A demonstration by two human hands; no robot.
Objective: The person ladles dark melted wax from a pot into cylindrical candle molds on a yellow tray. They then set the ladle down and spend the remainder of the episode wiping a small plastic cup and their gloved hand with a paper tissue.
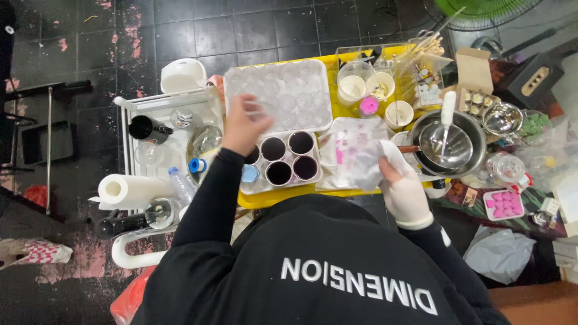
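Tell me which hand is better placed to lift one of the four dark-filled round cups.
Left. The bare left hand sits right beside the dark-filled round cups; the gloved right hand is busy gripping a crumpled white plastic sheet.

Bright overhead light, wide-angle edge warp, sharp.

My left hand (244, 123) is bare and rests at the lower left edge of the clear dimpled tray (283, 93), just above four dark-filled cups (289, 157) near the middle of the frame. My right hand (404, 195), in a white glove, grips a crumpled white cloth (355, 156) to their right. A metal bowl (448, 144) with a white-handled tool sits further right.
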